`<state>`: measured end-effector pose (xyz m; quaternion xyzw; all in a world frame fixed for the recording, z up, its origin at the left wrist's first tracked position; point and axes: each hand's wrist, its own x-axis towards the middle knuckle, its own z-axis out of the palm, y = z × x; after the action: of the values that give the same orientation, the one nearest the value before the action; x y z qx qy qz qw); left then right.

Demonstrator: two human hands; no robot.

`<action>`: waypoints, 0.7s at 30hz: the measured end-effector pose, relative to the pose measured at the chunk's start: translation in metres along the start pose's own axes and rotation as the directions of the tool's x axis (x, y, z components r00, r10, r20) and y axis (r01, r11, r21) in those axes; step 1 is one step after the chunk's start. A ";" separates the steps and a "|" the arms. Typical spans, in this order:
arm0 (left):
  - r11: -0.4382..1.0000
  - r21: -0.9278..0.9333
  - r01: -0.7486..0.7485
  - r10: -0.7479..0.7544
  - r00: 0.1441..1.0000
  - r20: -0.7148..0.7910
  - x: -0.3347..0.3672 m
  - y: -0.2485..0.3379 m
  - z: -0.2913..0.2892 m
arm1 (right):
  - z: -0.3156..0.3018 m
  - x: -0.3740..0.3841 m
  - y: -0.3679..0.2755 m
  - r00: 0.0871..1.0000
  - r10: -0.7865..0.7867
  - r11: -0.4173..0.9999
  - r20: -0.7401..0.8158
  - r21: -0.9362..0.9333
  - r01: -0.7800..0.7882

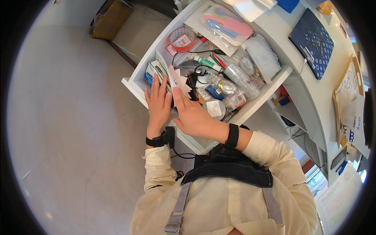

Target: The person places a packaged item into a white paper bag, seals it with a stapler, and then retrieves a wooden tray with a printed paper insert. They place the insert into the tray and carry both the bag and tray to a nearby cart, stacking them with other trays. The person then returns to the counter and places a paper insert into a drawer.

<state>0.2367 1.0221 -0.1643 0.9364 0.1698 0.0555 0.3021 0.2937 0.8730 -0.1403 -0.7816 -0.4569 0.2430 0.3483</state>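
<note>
A white drawer point(256, 114) stands pulled out in front of me, full of small items. My left hand point(158, 102) lies over its left end, fingers stretched out and touching a small green-and-white box point(157, 67) beside a blue one. My right hand point(197, 116) is just to the right, two fingers extended against a white upright sheet point(172, 74) and the thumb apart. White paper pieces point(181, 81) stick up beside these fingertips. Near the right hand lie a round clear container point(214, 109) with a label and a clear plastic bottle point(242, 81). My palms hide what is under them.
A red-and-white tape roll point(181, 39), a white-and-green tube point(207, 63) and a bagged pink-and-blue cutlery set point(227, 26) are also in the drawer. To the right, a curved white desk point(291, 37) bears a dark blue patterned notebook point(313, 44) and a paper bag point(346, 105). A cardboard box point(111, 19) stands far left.
</note>
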 end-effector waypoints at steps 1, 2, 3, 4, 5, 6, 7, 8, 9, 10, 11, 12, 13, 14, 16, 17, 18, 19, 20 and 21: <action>1.000 -0.008 0.002 -0.002 1.000 0.016 0.000 0.000 -0.001 | -0.002 -0.001 0.001 0.999 0.014 1.000 0.052 0.001 -0.014; 1.000 -0.013 -0.001 0.001 1.000 0.031 -0.001 0.000 -0.001 | -0.006 -0.003 0.004 0.995 0.045 0.994 0.084 0.093 -0.052; 1.000 -0.017 0.000 0.001 0.999 0.039 -0.001 -0.001 -0.001 | -0.012 -0.003 0.010 0.991 0.063 0.980 0.120 0.181 -0.084; 1.000 -0.027 0.003 -0.001 0.999 0.043 -0.003 -0.001 0.000 | -0.027 -0.001 0.010 0.984 0.079 0.958 0.162 0.260 -0.120; 0.999 -0.044 0.009 -0.006 0.999 0.050 -0.004 -0.002 -0.001 | -0.047 0.004 0.012 0.930 0.188 0.914 0.315 0.289 -0.283; 0.998 -0.064 0.008 -0.005 0.999 0.052 -0.001 -0.003 -0.002 | -0.053 0.009 0.019 0.936 0.234 0.914 0.264 0.268 -0.304; 0.996 -0.084 0.008 -0.004 0.999 0.051 0.001 -0.004 -0.002 | -0.062 0.003 0.023 0.910 0.270 0.903 0.314 0.246 -0.353; 0.994 -0.103 0.042 -0.046 0.998 -0.039 -0.010 -0.007 0.000 | -0.072 -0.003 0.026 0.881 0.305 0.890 0.362 0.221 -0.399; 0.991 -0.122 0.048 -0.066 0.987 -0.148 -0.018 -0.013 0.003 | -0.077 -0.011 0.035 0.963 0.192 0.951 0.190 0.206 -0.231; 0.989 -0.143 0.045 -0.080 0.965 -0.250 -0.026 -0.014 0.002 | -0.080 -0.025 0.040 0.998 0.058 0.985 0.013 0.162 -0.060; 0.962 -0.236 0.135 -0.203 0.935 -0.293 -0.035 -0.012 0.000 | -0.091 -0.034 0.037 0.969 -0.069 0.974 -0.238 0.194 0.117; 0.916 -0.336 0.219 -0.327 0.893 -0.310 -0.050 -0.011 0.001 | -0.106 -0.046 0.039 0.921 -0.138 0.976 -0.363 0.108 0.189; 0.750 -0.615 0.242 -0.461 0.858 -0.225 -0.067 -0.021 0.006 | -0.127 -0.060 0.033 0.887 -0.152 0.981 -0.437 0.045 0.191; 0.502 -0.832 0.238 -0.548 0.831 -0.093 -0.082 -0.029 0.010 | -0.137 -0.080 0.044 0.835 -0.128 0.991 -0.535 -0.034 0.130; 0.077 -0.854 0.515 -0.632 0.688 0.357 -0.112 -0.014 -0.002 | -0.151 -0.121 0.053 0.658 0.098 0.995 -0.747 0.065 -0.075; 0.008 -0.843 0.537 -0.519 0.723 0.456 -0.121 -0.002 -0.009 | -0.153 -0.134 0.072 0.590 0.234 0.971 -0.772 0.220 -0.097; -0.052 -0.836 0.546 -0.372 0.767 0.523 -0.126 0.009 -0.012 | -0.153 -0.148 0.089 0.518 0.342 0.933 -0.784 0.348 -0.090; -0.051 -0.795 0.604 -0.318 0.745 0.586 -0.125 0.015 -0.010 | -0.151 -0.166 0.109 0.532 0.431 0.898 -0.729 0.403 -0.175; -0.044 -0.749 0.661 -0.273 0.714 0.645 -0.123 0.024 -0.006 | -0.147 -0.181 0.128 0.540 0.519 0.851 -0.662 0.455 -0.262; -0.003 -0.748 0.664 -0.287 0.716 0.637 -0.122 0.028 0.004 | -0.135 -0.188 0.143 0.418 0.633 0.774 -0.652 0.547 -0.319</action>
<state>0.1312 0.9561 -0.1511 0.4084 0.3597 -0.1036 0.8325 0.3783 0.6151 -0.1521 -0.8269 0.0494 0.0234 0.5597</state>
